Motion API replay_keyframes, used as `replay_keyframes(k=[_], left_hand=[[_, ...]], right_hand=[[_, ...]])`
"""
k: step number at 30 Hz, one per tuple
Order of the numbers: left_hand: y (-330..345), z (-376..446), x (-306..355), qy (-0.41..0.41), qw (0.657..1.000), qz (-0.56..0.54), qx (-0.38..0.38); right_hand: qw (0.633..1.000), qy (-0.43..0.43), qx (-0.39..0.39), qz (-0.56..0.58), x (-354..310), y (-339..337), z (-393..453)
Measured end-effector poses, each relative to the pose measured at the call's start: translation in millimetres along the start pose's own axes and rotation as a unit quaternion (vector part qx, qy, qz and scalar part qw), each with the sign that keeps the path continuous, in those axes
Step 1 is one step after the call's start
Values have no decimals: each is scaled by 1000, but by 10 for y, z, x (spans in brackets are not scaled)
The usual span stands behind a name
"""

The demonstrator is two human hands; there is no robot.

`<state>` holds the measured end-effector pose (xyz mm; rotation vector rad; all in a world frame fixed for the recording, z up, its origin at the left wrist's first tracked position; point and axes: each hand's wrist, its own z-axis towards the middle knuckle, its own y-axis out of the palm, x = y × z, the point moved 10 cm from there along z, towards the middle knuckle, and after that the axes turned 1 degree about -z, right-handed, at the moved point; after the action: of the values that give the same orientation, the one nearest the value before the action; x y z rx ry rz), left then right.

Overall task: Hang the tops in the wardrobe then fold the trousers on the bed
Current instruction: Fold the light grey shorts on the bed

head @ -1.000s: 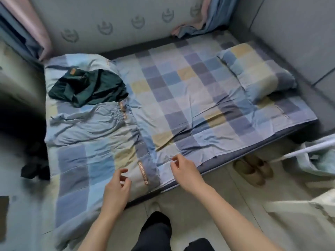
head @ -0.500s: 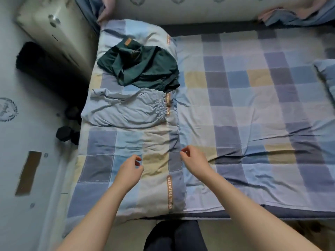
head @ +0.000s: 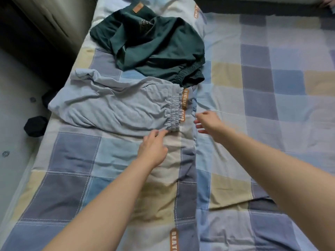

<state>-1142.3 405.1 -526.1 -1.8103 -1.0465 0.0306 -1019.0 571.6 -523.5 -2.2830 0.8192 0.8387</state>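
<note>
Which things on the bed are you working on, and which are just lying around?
Part of the job:
- light grey trousers, left hand touching near the waistband
- dark green trousers, crumpled behind them
- right hand, open beside the waistband

Just lying about:
- checked quilt underneath
- checked bed sheet
- black thing on the floor, too unclear to name

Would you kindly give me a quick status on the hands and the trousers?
Left hand open, fingertips at grey trousers waistband. Right hand open beside it, empty. Green garment overlaps the trousers' far edge.
</note>
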Motion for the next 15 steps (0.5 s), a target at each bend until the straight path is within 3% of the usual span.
replay_keyframes(k=[5, 9, 11, 13, 15], left_hand=[[-73, 735, 311, 60, 995, 25, 79], [232, 1160, 287, 81, 979, 186, 5], [326, 1288, 209, 73, 972, 222, -14], [377, 1366, 128, 52, 982, 181, -11], [301, 1411, 113, 60, 993, 84, 47]], right_hand=[[998, -52, 39, -2, -465, 142, 811], [994, -24, 102, 38, -528, 112, 1288], [992, -37, 97, 67, -607, 182, 1485], [987, -69, 97, 105, -727, 240, 1620], [984, -69, 97, 129, -790, 279, 1708]])
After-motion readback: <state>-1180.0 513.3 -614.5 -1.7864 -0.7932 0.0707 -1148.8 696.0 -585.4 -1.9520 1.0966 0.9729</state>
